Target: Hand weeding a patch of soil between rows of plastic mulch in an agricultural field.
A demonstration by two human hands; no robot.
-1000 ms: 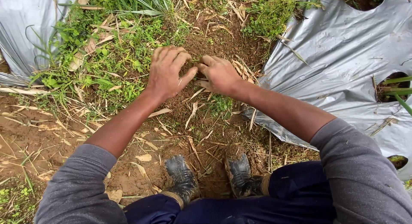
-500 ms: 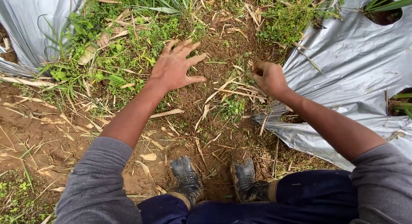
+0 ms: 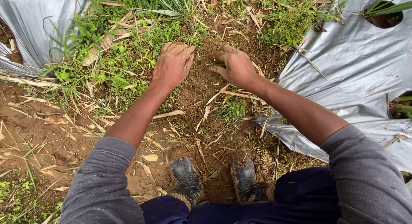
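Note:
My left hand (image 3: 174,64) lies knuckles-up on a patch of bare brown soil (image 3: 206,84), its fingertips bent down into the edge of the low green weeds (image 3: 128,56). What the fingers hold is hidden. A hand's width to the right, my right hand (image 3: 235,66) is muddy. Its fingers are curled and its thumb points left, pinching a small green weed (image 3: 212,64) in the dirt. Both grey sleeves are pushed up the forearms.
Silver plastic mulch (image 3: 356,73) covers the bed on the right, with planting holes holding green plants (image 3: 384,11). More plastic sheet (image 3: 25,26) lies at the upper left. Dry straw litters the furrow. My muddy boots (image 3: 189,181) stand below the hands.
My right hand has come back left from the edge of the plastic to the soil patch. My left hand, spread flat before, has curled its fingers down. The camera has moved closer.

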